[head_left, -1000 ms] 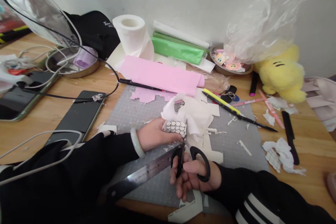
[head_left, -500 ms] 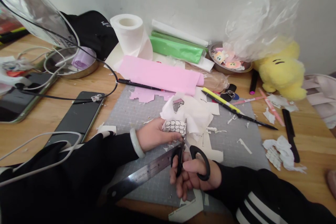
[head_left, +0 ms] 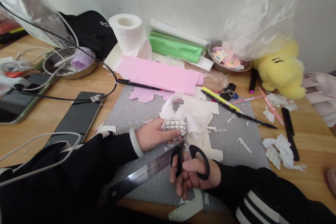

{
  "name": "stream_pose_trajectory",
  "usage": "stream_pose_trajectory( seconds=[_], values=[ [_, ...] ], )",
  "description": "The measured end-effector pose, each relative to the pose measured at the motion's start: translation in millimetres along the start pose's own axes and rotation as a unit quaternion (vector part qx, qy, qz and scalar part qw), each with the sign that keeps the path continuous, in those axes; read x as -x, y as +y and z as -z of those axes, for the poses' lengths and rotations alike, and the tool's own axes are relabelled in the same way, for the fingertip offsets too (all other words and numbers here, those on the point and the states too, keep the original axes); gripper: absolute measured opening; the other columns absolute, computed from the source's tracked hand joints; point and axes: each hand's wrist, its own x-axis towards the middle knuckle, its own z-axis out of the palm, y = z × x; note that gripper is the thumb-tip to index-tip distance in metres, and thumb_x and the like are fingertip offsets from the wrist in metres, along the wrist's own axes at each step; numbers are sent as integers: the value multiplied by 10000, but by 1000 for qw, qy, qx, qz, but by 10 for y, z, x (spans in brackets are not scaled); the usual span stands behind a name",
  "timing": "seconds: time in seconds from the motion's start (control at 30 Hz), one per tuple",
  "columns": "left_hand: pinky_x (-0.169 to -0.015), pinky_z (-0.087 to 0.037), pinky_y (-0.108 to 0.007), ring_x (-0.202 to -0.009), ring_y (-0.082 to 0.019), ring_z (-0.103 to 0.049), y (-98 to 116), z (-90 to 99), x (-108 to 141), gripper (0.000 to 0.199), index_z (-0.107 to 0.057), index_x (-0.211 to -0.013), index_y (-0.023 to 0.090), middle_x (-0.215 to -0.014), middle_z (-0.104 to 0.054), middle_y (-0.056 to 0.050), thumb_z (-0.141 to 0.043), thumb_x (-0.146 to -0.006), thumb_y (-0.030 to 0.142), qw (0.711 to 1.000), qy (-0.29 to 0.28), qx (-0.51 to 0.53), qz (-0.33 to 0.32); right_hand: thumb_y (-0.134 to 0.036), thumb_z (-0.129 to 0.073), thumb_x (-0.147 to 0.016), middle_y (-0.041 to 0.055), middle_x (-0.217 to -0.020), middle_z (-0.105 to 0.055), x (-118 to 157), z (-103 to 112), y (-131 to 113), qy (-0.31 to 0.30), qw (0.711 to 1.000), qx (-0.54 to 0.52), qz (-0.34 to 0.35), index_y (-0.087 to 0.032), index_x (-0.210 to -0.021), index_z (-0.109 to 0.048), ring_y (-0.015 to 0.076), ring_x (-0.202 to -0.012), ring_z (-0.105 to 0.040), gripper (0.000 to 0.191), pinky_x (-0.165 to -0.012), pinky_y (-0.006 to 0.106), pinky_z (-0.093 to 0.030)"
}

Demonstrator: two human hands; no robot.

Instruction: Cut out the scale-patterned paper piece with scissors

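Between the thumb and fingers of my left hand [head_left: 154, 134] is a small piece of white paper [head_left: 175, 126] with a black scale-like pattern. My right hand [head_left: 195, 169] has its thumb and fingers through the black handles of a pair of scissors [head_left: 201, 159]. The handles are spread apart, and the blades point up toward the lower edge of the patterned paper. Beneath the hands, a metal ruler [head_left: 141, 176] lies slantwise on a grey cutting mat [head_left: 231, 143]. Crumpled white paper [head_left: 198, 112] sits just beyond my left fingers.
A pink sheet [head_left: 157, 73], a paper roll [head_left: 128, 38] and green packs [head_left: 175, 47] lie at the back. Two metal bowls [head_left: 68, 74] stand left and right. A phone [head_left: 76, 120] and cables are on the left; pens [head_left: 223, 103], a black knife-shaped object [head_left: 290, 133] and a yellow plush toy [head_left: 279, 70] are right.
Both hands, the patterned paper and the scissors look almost the same as before. The whole view has shifted only very slightly.
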Motion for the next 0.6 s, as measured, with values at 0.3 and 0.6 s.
stream_pose_trajectory(
  seconds=[0.3, 0.6],
  values=[
    [-514, -428, -209, -527, -85, -508, -30, 4, 1, 204, -630, -752, 105, -630, -635, -1, -613, -747, 308, 1000, 1, 8, -8, -464, -747, -566, 11, -723, -628, -2, -8, -7, 4, 1000, -7, -5, -154, -840, -420, 123, -553, -636, 528, -478, 211, -506],
    [-524, -429, -215, -532, -88, -507, -23, 7, -3, 198, -629, -750, 105, -631, -632, -1, -597, -763, 300, 1000, -3, 4, -12, -462, -742, -580, 10, -722, -630, 3, -3, -4, 0, 1000, -7, 3, -153, -848, -416, 120, -552, -640, 523, -481, 206, -512]
  ],
)
